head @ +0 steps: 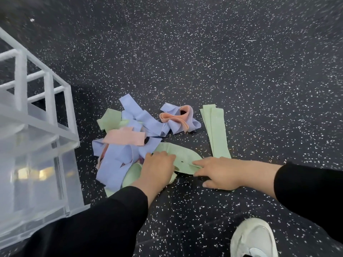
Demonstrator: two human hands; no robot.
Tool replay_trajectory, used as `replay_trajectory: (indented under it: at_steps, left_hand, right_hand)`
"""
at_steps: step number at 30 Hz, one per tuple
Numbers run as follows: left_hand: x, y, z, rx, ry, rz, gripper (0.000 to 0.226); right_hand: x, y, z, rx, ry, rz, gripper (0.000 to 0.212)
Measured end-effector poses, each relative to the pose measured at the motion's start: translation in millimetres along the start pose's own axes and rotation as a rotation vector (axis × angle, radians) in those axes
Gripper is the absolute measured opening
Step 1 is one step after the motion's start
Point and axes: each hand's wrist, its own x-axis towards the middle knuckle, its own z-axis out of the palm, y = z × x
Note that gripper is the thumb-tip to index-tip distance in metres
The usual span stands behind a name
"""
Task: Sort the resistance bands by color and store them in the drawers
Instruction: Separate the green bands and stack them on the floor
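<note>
A tangled pile of resistance bands lies on the dark speckled floor: lilac bands [118, 160], pink bands [124, 137] and green ones. A pink loop [176, 117] stands on a lilac band at the back. Flattened green bands [216, 130] lie stacked in a strip to the right. My left hand [157, 169] presses down on a green band [182, 154] at the pile's near edge. My right hand [218, 172] pinches the same green band's right end between thumb and fingers.
A white-framed drawer unit [46, 93] with translucent plastic drawers [35, 173] stands at the left, one drawer pulled out. A white shoe [254, 238] rests on the floor at the bottom right. Dark speckled floor [222, 62] stretches beyond the pile.
</note>
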Motion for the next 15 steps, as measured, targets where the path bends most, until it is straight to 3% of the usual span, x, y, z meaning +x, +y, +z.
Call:
replay_trajectory:
  at_steps: [3,8,15]
  left_hand:
    - [4,3,-5,-0.087,-0.001,-0.074,0.029]
    - [12,10,-4,-0.012,-0.204,-0.062,0.055]
    - [20,13,-18,-0.006,-0.317,-0.1,0.053]
  right_hand:
    - [0,-4,0,-0.023,-0.013,0.004,0.057]
    - [3,-1,-1,0.006,0.034,0.014,0.059]
    - [7,4,-2,0.049,0.035,0.028,0.063]
